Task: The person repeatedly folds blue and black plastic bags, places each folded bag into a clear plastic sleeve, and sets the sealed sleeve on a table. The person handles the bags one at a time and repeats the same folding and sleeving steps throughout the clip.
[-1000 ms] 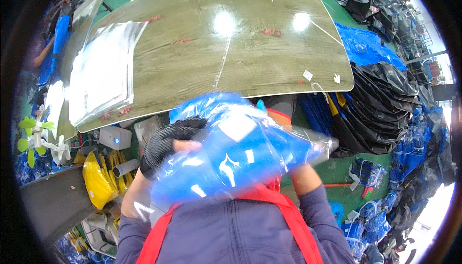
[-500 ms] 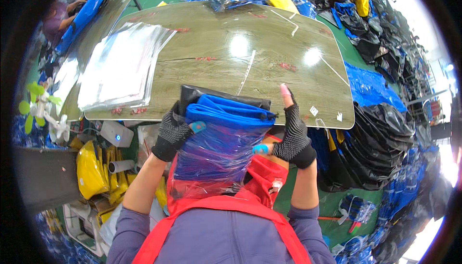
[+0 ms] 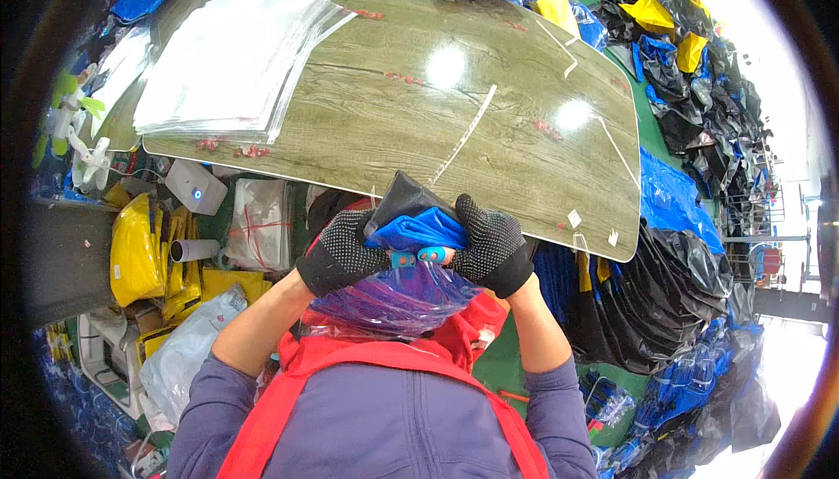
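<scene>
Between my two hands, close to my body, is a folded blue and black sheet, partly inside a clear plastic bag. The sheet's upper end sticks out of the bag, with a black part on top and bunched blue folds below. My left hand, in a dotted black glove, closes on the left side of the bundle. My right hand, gloved the same way, closes on its right side. Blue-wrapped fingertips of both hands press near each other at the front. Some fingers are hidden under the bundle.
Ahead is a wood-patterned table, with a stack of clear bags on its left. Black sheets hang at the right. Yellow pieces, a white box and a small fan are at the left.
My right hand, thumb raised before, has closed on the bundle. Both hands have drawn together, squeezing the flat bundle narrower and bunching its top. The view has shifted and tilted.
</scene>
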Tool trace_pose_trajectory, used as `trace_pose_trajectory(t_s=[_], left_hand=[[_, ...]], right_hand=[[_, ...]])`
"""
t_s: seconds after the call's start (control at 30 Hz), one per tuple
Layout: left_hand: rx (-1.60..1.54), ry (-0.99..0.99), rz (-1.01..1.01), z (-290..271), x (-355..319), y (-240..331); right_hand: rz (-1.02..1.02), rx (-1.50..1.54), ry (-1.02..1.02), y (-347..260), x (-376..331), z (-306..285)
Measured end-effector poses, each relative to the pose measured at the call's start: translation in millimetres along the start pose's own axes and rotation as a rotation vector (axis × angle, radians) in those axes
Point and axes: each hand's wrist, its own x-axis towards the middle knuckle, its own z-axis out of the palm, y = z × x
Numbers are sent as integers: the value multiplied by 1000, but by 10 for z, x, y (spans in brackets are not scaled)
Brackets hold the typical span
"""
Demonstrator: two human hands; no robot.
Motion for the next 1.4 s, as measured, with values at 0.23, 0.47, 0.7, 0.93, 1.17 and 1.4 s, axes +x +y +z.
trace_pose_trajectory(t_s=[0.23, 0.47, 0.7, 0.93, 1.17, 1.4], left_hand=[[-14, -244, -80, -121, 166, -89], [-414, -107, -106, -357, 17, -1], [-80, -63, 93, -419, -17, -41], [-210, 13, 89, -363, 60, -146], [-265, 35, 66, -238, 25, -74], [-25, -84, 43, -70, 65, 192]], right_hand=[[-95, 611, -102, 35, 228, -66], [148, 590, -121, 81, 251, -62], [134, 536, -200, 97, 318, -76], [72, 563, -268, 62, 391, -93], [58, 606, -293, 38, 341, -239], [-352, 594, -321, -307, 489, -154]])
